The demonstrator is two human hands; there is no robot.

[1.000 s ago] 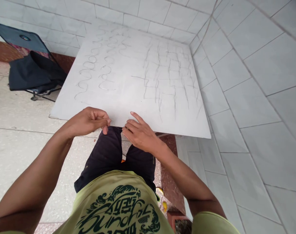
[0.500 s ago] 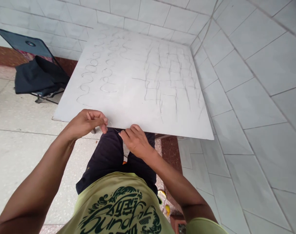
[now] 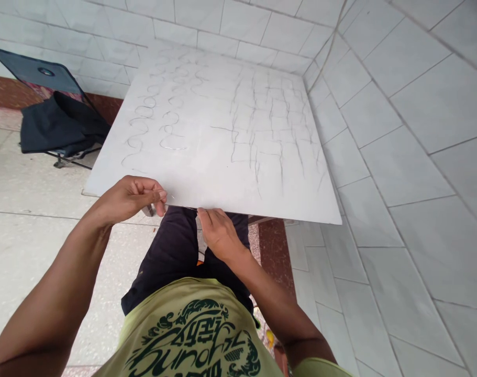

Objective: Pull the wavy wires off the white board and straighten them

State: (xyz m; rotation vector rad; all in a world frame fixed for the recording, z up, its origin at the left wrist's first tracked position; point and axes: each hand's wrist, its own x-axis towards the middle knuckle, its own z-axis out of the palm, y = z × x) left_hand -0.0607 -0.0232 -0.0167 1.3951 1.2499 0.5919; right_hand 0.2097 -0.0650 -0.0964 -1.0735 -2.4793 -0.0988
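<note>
A large white board [image 3: 222,120] lies flat in front of me, covered with thin wavy and crossing lines. My left hand [image 3: 130,199] is curled at the board's near edge, its thumb and fingers pinched on a thin thread or wire [image 3: 179,205] that runs toward my right hand. My right hand [image 3: 218,233] sits just below the near edge, fingers closed on the other end of that thin strand. The strand is barely visible between the two hands.
A dark folding chair [image 3: 37,78] with a black cloth [image 3: 61,128] on it stands at the left on the speckled floor. White tiled walls [image 3: 399,131] rise behind and to the right of the board. My legs are under the near edge.
My right hand has drawn back off the board's surface to just below its near edge and closed its fingers. My left hand has stayed pinched and shifted slightly left.
</note>
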